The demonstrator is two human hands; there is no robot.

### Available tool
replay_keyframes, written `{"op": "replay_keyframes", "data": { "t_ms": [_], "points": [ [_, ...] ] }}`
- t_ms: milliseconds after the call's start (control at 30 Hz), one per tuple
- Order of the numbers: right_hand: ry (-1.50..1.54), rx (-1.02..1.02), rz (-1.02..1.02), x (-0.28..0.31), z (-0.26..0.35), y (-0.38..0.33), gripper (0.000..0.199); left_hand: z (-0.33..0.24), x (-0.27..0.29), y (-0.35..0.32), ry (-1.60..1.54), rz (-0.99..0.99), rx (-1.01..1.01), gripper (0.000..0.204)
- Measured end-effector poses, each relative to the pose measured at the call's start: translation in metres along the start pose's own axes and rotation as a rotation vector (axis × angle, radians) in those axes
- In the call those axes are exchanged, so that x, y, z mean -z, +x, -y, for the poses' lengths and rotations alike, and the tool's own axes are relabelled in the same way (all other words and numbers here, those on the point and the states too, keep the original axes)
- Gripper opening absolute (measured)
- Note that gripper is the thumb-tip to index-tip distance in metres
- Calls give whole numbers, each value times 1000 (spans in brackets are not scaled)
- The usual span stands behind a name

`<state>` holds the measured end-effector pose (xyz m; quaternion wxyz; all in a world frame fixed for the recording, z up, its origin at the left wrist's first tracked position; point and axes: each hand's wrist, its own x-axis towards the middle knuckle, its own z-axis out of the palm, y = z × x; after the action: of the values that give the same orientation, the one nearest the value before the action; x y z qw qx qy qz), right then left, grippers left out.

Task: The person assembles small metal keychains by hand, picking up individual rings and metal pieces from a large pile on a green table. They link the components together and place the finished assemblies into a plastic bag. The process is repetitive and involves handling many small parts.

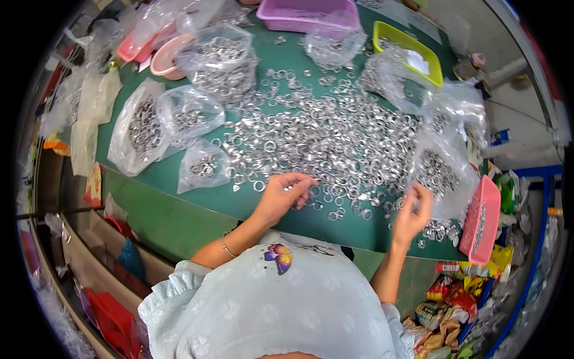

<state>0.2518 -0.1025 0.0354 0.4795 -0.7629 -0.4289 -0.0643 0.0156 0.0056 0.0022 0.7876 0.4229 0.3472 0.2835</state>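
Note:
A wide heap of silver metal rings is spread over the green table. At the heap's near edge my left hand is closed, its thumb and fingers curled together. Silver glints show between these fingers, so it holds metal rings, though how many is hidden. My right hand is beside the heap's right side, in front of a clear plastic bag of rings. Its fingers are bent together, and whatever lies between them is too small to make out. A smaller cluster of rings lies just right of this hand.
Several clear bags of rings, including one bag, stand along the left. A pink tray sits at the right edge. Farther back are a purple basin and a yellow-green tray. Colourful packages lie below at the right.

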Motion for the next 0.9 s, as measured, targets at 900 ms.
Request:
{"op": "replay_keyframes", "data": {
  "t_ms": [900],
  "points": [
    [323, 215, 938, -196, 52, 76, 23, -14, 22, -4, 26, -3, -35, 18]
  ]
}}
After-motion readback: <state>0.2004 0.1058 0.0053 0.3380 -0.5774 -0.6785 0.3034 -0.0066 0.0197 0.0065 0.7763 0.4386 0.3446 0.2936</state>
